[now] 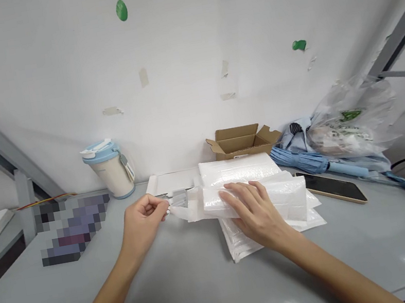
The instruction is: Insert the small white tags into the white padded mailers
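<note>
A stack of white plastic bags (pixel 273 196) lies on the grey table (pixel 195 288) in front of me. My right hand (pixel 254 213) rests flat on the stack with its fingers spread, pressing it down. My left hand (pixel 144 222) is closed in a pinch on the end of a white bag (pixel 187 209) that sticks out to the left of the stack. A small grey piece (pixel 180 197) shows at that end; I cannot make out what it is.
A pale blue-lidded cup (pixel 109 170) stands at the back left. An open cardboard box (pixel 242 140) sits by the wall. A phone (pixel 332 187), a blue folded umbrella (pixel 346 165) and a clear bag with goods (pixel 354 124) lie to the right. White sheet (pixel 172 182) behind the stack.
</note>
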A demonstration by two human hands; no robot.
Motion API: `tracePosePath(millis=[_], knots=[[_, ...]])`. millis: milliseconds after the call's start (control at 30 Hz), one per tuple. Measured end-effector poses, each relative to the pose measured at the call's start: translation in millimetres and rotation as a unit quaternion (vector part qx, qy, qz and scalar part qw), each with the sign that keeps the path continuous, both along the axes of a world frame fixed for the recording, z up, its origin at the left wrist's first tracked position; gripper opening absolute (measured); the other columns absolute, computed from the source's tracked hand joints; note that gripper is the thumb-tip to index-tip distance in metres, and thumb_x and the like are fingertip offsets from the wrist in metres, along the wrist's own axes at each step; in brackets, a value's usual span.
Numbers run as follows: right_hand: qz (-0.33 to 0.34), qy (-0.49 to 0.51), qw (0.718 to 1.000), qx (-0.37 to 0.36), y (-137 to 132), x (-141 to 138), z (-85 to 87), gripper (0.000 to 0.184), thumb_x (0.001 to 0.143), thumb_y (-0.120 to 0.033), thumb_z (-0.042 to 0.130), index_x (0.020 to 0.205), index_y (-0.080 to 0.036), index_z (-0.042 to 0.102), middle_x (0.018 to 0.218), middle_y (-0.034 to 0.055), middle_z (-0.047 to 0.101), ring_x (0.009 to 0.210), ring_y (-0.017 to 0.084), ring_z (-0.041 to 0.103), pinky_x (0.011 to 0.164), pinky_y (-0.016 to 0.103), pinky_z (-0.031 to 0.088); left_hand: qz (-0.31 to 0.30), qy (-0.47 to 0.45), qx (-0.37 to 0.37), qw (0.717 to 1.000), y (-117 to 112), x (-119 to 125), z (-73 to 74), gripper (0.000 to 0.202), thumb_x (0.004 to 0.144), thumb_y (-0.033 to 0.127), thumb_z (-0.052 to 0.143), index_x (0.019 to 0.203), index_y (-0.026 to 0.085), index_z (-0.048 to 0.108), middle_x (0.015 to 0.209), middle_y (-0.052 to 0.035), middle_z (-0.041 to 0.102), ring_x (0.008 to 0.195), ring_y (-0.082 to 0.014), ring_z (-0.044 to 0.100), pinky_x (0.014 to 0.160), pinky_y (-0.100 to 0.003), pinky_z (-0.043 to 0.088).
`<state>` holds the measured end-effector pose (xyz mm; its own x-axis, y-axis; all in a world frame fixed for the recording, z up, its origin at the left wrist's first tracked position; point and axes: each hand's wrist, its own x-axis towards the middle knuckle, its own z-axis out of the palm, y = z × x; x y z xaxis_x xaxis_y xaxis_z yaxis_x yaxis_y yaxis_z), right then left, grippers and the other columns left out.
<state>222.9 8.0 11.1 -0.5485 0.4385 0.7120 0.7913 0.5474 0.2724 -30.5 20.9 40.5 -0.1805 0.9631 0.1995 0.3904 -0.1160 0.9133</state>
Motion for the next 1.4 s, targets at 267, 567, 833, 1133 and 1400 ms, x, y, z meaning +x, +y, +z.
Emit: tracePosePath(millis=[267,567,833,1133,1400], knots=[[-0.001,-0.016,1.000,-0.002,-1,-1,-1.0,0.050,0.076,-0.001,0.044,0.125,-0.014,0.045,0.119,0.0161,0.056,0.108,0.026,0.051,0.092,0.047,0.038,0.023,0.054,0.043,0.997,-5,8,-8.2,0.022,0.070,0.035,0.062,0.057,0.020,0.054,0.055,0.0031,0.056,0.054,-0.0119,0.050,0.052,-0.023,0.039],[0.016,0.004,1.000,-0.013,0,0,0.2,0.051,0.078,-0.004,0.046,0.128,-0.014,0.043,0.119,0.0154,0.056,0.109,0.026,0.051,0.093,0.047,0.037,-0.239,0.029,-0.056,0.969,-13,15,-5.2,0.031,0.080,0.038,0.057,0.104,0.024,0.070,0.051,0.0033,0.055,0.049,-0.0131,0.051,0.052,-0.025,0.042],[0.017,0.024,0.999,-0.029,2,2,-0.6,0.056,0.076,-0.005,0.047,0.131,-0.015,0.040,0.119,0.0154,0.055,0.109,0.026,0.051,0.093,0.046,0.036,-0.013,0.120,-0.013,0.993,16,-21,-6.0,0.024,0.073,0.034,0.053,0.082,0.021,0.071,0.077,-0.0037,0.072,0.057,-0.0163,0.056,0.054,-0.026,0.040],[0.019,0.028,0.999,-0.034,1,2,1.4,0.054,0.076,-0.004,0.047,0.128,-0.014,0.041,0.120,0.0164,0.055,0.109,0.027,0.051,0.092,0.047,0.037,-0.072,0.309,-0.057,0.946,31,-33,-40.1,0.019,0.071,0.031,0.052,0.070,0.024,0.070,0.070,-0.0043,0.070,0.067,-0.0235,0.061,0.057,-0.027,0.039],[-0.016,0.033,0.999,-0.036,3,3,1.8,0.051,0.077,-0.006,0.050,0.126,-0.012,0.043,0.120,0.0183,0.054,0.109,0.029,0.050,0.089,0.047,0.038,-0.001,0.107,-0.038,0.993,24,-37,-2.6,0.029,0.071,0.046,0.062,0.081,0.021,0.072,0.080,-0.0028,0.071,0.067,-0.0170,0.057,0.064,-0.026,0.043]])
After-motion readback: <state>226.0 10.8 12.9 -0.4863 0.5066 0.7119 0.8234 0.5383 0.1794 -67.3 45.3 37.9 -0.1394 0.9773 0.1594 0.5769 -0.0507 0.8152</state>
